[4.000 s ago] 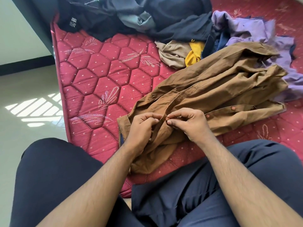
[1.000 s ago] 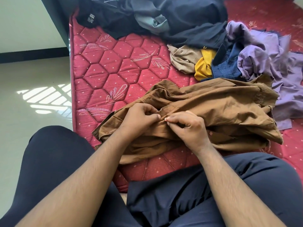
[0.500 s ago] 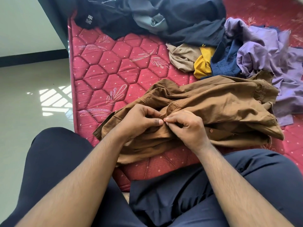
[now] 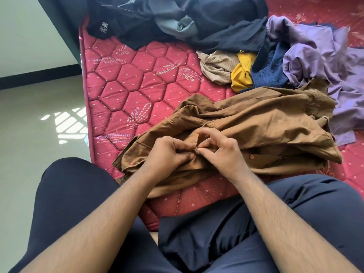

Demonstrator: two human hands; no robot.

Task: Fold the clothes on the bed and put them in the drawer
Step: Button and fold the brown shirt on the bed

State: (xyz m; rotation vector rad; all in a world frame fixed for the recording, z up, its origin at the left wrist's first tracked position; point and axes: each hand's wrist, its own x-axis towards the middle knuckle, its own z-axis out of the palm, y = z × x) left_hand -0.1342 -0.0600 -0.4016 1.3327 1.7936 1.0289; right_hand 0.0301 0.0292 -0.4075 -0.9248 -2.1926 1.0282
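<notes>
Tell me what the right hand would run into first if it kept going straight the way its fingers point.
The right hand points toward the left hand, fingertips nearly touching over the brown shirt. It would likely meet the left hand's fingers first, though depth is unclear.

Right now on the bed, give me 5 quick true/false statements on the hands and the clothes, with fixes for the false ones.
1. Both hands pinch the brown shirt at its front edge. True: the left hand and right hand meet there, fingers curled on the cloth.
2. The brown shirt is folded into a neat rectangle. False: it lies rumpled and spread on the red mattress.
3. A yellow garment sits between a beige garment and a blue one. True.
4. The purple garment lies at the mattress's left edge. False: it is on the right, beyond the brown shirt.
5. A drawer stands open beside the bed. False: no drawer is in view.
</notes>
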